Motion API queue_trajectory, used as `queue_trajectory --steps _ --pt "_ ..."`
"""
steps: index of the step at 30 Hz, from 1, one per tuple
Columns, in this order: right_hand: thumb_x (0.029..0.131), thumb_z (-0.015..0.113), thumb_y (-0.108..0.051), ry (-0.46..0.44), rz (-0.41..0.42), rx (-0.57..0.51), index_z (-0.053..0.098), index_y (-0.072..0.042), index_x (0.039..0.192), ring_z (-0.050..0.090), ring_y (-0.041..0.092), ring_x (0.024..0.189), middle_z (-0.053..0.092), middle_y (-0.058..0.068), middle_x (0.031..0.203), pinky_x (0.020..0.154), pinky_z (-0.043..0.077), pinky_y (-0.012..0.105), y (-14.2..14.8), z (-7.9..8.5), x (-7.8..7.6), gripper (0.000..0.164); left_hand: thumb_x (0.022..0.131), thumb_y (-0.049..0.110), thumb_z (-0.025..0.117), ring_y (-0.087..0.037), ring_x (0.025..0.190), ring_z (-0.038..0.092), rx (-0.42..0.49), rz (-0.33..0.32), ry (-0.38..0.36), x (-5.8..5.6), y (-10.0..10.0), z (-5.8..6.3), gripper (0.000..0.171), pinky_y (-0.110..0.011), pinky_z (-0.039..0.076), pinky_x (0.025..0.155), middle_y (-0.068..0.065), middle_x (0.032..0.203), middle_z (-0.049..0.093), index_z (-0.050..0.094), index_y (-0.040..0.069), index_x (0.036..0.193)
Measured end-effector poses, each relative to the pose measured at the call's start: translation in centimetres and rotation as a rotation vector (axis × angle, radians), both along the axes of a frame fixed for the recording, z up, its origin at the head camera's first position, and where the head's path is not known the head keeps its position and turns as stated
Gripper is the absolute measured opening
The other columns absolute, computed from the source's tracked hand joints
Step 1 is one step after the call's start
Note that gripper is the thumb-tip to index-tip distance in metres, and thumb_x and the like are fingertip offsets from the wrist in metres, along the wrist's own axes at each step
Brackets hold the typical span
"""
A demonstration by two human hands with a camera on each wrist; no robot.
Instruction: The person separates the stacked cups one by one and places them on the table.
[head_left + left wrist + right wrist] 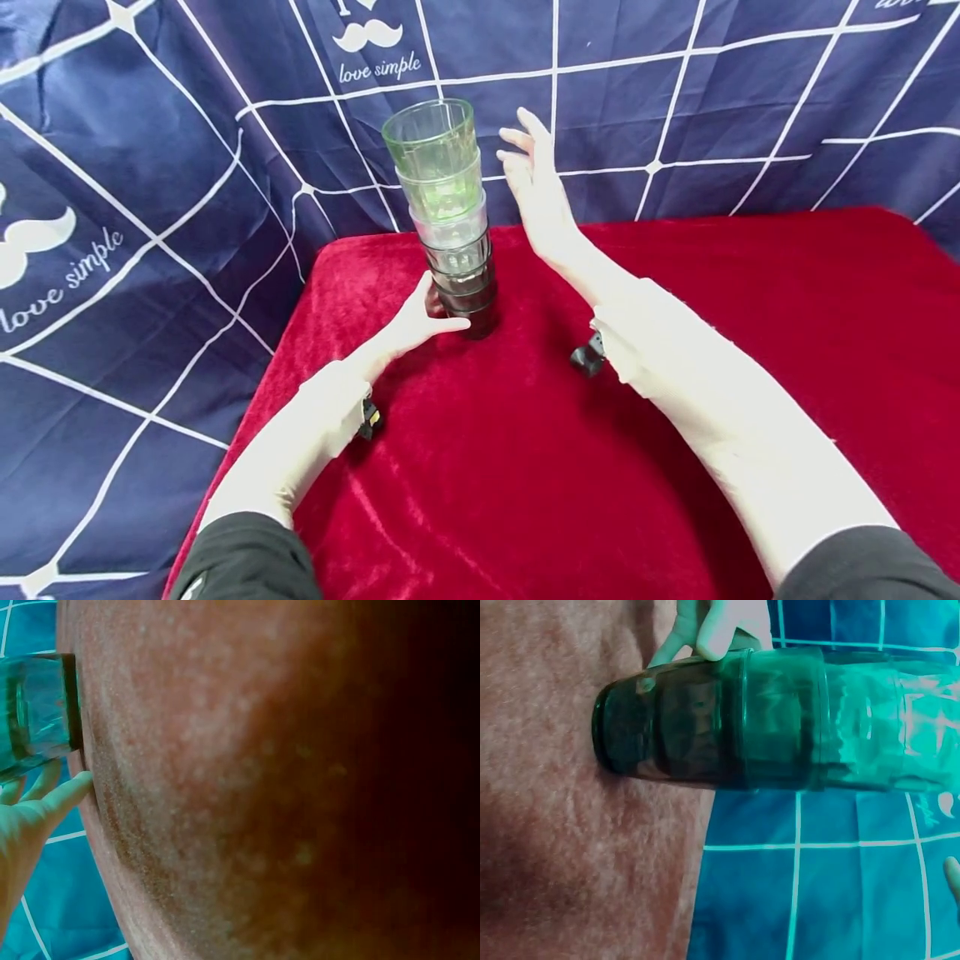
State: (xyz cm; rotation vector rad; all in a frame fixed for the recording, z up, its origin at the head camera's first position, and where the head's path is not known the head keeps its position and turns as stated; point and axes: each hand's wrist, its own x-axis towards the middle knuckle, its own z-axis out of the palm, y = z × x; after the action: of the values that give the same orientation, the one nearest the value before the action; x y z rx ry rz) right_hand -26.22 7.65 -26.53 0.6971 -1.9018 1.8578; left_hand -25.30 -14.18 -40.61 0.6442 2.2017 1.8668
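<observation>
A tall stack of nested glasses [455,242] stands upright on the red cloth. The top one is a green-tinted glass [431,137]; clear glasses [453,229] sit below it and dark smoky glasses [471,308] form the base. At that base, on the left side, my left hand [417,321] rests with spread fingers, its thumb across the front. The right wrist view shows its fingertips [716,641] at the side of the dark glasses [690,724]. My right hand [542,196] is raised to the right of the stack, apart from it, fingers loosely extended.
The red velvet cloth [525,467] covers the table. Behind and to the left hangs a blue curtain [615,92] with white grid lines, close to the stack. A small dark camera [588,357] is strapped at the right wrist, another camera [370,417] at the left.
</observation>
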Motion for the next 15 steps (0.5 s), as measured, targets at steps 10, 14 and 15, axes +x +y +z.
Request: queue_trajectory --steps 10,14,15 --pt "0.098 0.047 -0.018 -0.016 0.049 0.082 0.020 -0.009 0.152 0.039 0.016 0.129 0.038 0.012 0.144 0.102 0.036 0.027 -2.5 1.6 -0.3 0.060 0.078 -0.012 0.072 -0.033 0.126 0.048 -0.029 0.010 0.010 0.2 -0.1 0.2 0.087 -0.043 0.039 0.104 -0.017 0.146 0.041 0.021 0.004 0.146" --pt "0.097 0.050 -0.019 0.016 0.046 0.086 0.021 -0.010 0.151 0.043 0.009 0.126 0.045 0.009 0.141 0.098 0.038 0.027 -3.2 1.9 -0.3 0.062 0.079 -0.011 0.073 -0.031 0.127 0.048 -0.028 0.010 -0.004 0.3 -0.1 0.2 0.090 -0.041 0.039 0.105 -0.013 0.147 0.040 0.019 0.007 0.149" --pt "0.096 0.051 -0.019 0.025 0.046 0.086 0.021 -0.009 0.150 0.044 0.007 0.125 0.047 0.008 0.140 0.098 0.038 0.026 -3.4 1.9 -0.3 0.063 0.079 -0.010 0.073 -0.031 0.127 0.048 -0.027 0.012 -0.005 0.3 -0.1 0.2 0.090 -0.041 0.039 0.105 -0.013 0.147 0.040 0.019 0.007 0.149"
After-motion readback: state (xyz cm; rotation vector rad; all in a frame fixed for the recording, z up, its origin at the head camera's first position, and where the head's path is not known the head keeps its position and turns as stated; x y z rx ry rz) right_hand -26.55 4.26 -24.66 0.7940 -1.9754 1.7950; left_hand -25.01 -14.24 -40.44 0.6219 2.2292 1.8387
